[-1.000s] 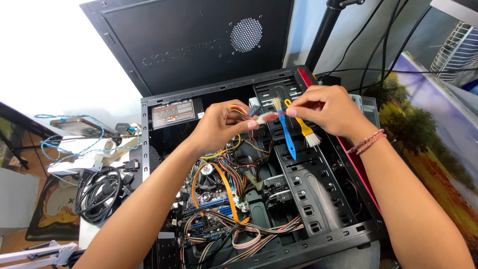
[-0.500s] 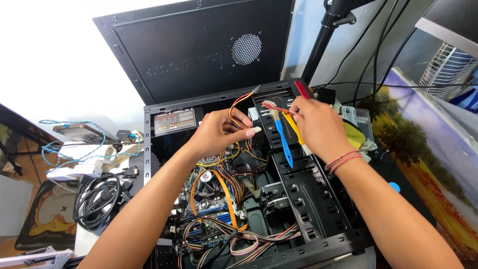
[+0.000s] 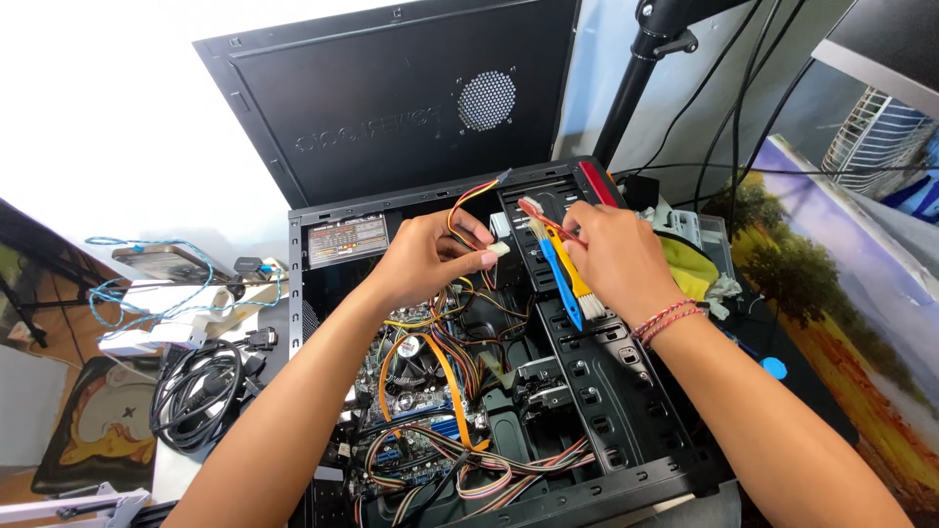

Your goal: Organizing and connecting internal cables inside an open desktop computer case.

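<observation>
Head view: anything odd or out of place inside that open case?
Two small brushes, blue and yellow, lie on the drive cage under the right hand. Left hand holds a white connector. No damage visible.

Left hand [image 3: 423, 256] shifted slightly toward case rear with white connector [image 3: 499, 248] pinched, right hand [image 3: 616, 256] moved from case centre toward drive bays, brushes [image 3: 565, 274] now angled down beside bay frame

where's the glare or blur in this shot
Head view: the white wall at upper left is blown out; the left hand, right hand and computer case are sharp and evenly lit; straight edges bow slightly towards the frame's borders.
</observation>
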